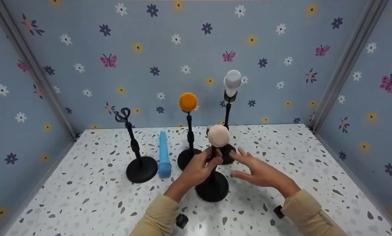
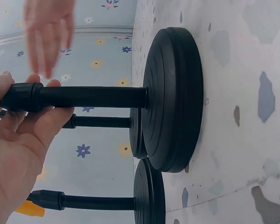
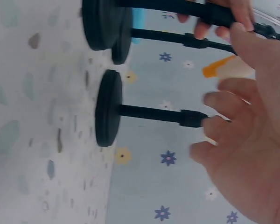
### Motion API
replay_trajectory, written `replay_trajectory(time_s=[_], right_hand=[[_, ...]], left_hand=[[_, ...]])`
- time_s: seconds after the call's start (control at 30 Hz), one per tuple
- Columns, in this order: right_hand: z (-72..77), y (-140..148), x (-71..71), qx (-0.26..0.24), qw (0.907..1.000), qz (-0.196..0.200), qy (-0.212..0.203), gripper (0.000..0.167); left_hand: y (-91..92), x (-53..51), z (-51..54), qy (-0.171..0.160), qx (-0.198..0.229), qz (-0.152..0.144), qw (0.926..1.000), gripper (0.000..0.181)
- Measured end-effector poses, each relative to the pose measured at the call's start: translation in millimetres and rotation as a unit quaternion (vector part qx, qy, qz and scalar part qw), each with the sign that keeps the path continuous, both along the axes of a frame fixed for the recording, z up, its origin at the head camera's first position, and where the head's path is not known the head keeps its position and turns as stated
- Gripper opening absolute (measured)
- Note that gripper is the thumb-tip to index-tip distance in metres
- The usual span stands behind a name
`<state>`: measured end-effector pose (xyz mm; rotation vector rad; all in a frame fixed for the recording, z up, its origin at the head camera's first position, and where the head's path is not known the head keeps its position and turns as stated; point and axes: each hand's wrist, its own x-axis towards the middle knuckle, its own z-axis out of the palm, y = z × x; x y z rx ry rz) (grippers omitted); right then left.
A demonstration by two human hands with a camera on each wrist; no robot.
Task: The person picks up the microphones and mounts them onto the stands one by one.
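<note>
My left hand (image 1: 195, 169) grips the black pole of a microphone stand (image 1: 212, 189) below a beige microphone (image 1: 219, 135). The left wrist view shows the fingers around the collar of the pole (image 2: 93, 97), with the round base standing on the table. To the right of that stand, my right hand (image 1: 261, 172) hangs with fingers extended and nothing in it. Behind the hands, a white microphone (image 1: 232, 80) sits in another stand, and an orange microphone (image 1: 188, 102) tops a third.
At the left stands a microphone stand (image 1: 142, 168) with a bare clip on top. Beside it, a blue microphone (image 1: 164, 155) lies on the speckled table (image 1: 91, 196). Flower-patterned walls (image 1: 196, 49) enclose the back and sides.
</note>
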<state>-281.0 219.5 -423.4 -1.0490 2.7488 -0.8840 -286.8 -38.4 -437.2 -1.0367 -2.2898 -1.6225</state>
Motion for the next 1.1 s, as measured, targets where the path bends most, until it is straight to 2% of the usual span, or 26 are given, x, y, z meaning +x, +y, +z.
replay_trajectory(time_s=[0.13,0.23,0.33,0.5,0.7,0.9,1.1], right_hand=[[-21.8,-13.4,-2.5,0.076,0.9951,0.041,-0.049,0.078],[-35.7,-27.6,-1.9,0.128,0.9884,0.039,-0.072,0.084],[-43.0,-42.8,-3.0,0.171,0.9825,0.025,-0.069,0.088],[-37.4,-65.4,-5.0,0.227,0.9724,0.002,-0.054,0.088],[-24.3,-80.7,-4.2,0.267,0.9604,-0.030,-0.074,0.090],[-23.5,-83.5,-3.8,0.264,0.9581,-0.051,-0.100,0.089],[-24.7,-86.6,-4.4,0.264,0.9580,-0.043,-0.103,0.091]], left_hand=[[0.7,0.9,0.6,0.002,-0.006,0.006,1.0000,0.019],[1.6,0.7,0.8,0.000,-0.006,0.008,1.0000,0.021],[2.0,0.6,0.4,-0.005,-0.004,0.010,0.9999,0.022],[0.7,1.4,-0.1,-0.009,-0.003,0.009,0.9999,0.020],[0.0,2.3,2.5,-0.004,-0.002,0.015,0.9999,0.017],[-0.3,2.2,3.1,-0.010,-0.001,0.006,0.9999,0.022],[-6.6,1.8,0.8,-0.018,-0.007,-0.027,0.9995,0.024]])
